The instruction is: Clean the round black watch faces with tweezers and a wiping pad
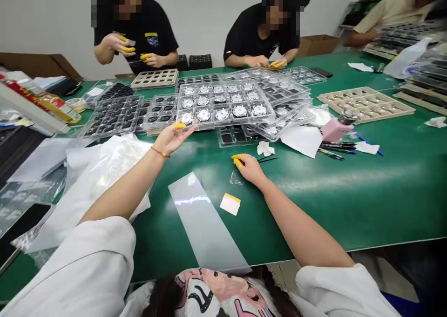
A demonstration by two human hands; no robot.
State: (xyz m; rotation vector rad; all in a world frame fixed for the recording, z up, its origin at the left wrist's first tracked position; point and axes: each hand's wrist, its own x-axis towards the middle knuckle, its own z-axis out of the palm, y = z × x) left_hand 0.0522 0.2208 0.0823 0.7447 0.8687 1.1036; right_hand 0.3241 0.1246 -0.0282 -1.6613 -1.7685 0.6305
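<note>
My left hand (173, 138), a yellow cot on its thumb, grips the front left corner of a clear plastic tray (226, 120). Round silvery-white parts sit in the tray's pockets, and other trays lie beneath it. My right hand (249, 168) is closed low over the table, with yellow cots on thumb and index finger. Thin black tweezers (268, 158) stick out from its far side. By its fingers lies a small clear film piece (237, 178). Nearer me are a white card with a yellow edge (230, 204) and a long translucent sheet (206, 221).
Stacked trays (275, 91) fill the middle of the green table (349, 191). To the right are a pink bottle (337, 128), pens (335, 149) and a beige tray (365, 104). White plastic bags (104, 172) lie left. Co-workers (139, 33) sit opposite.
</note>
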